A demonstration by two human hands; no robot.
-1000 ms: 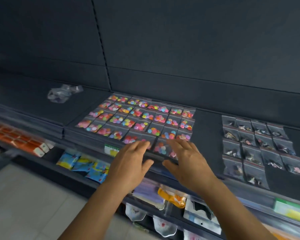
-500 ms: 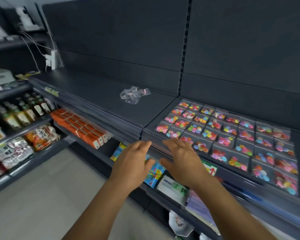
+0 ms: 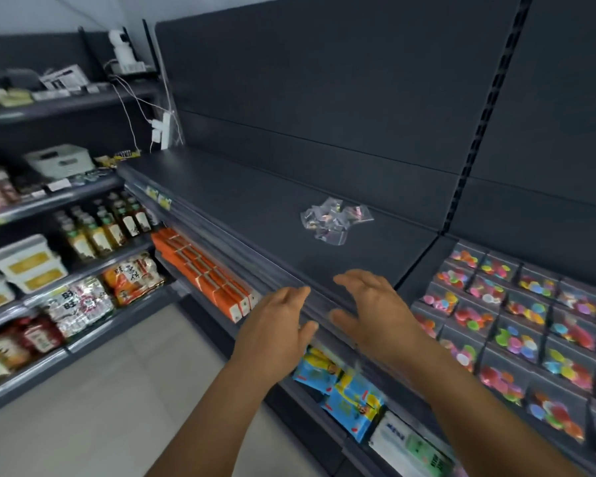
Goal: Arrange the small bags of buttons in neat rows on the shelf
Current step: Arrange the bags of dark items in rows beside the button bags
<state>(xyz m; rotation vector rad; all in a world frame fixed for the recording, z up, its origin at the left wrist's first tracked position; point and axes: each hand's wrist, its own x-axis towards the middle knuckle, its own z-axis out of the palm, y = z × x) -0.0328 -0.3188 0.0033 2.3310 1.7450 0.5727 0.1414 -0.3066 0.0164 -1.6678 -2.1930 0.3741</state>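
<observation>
A small heap of clear bags [image 3: 334, 220] lies loose on the dark shelf [image 3: 241, 201], toward the back and a little left of the upright joint between the two bays; the plastic is crumpled and shiny, so I cannot make out what is inside or how many bags are in the pile, and the heap has no clear long axis. To its right, on the next shelf section, the bags of coloured buttons [image 3: 517, 325] lie flat in rows that run from the back panel toward the front lip, slanting across the view; the rows are cut off by the right edge, so their full extent is hidden. Both hands hover over the front edge of the shelf, near the heap but well short of it. The left hand [image 3: 276, 325] is palm down with fingers straight and together, holding nothing. The right hand [image 3: 372, 311] is just beside it, fingers spread and relaxed, also empty. Below the lip sit orange boxes [image 3: 203, 270] and blue packets [image 3: 345, 390], partly hidden by the arms. Bottles [image 3: 100, 228] stand on the shelving to the left, blurred.
</observation>
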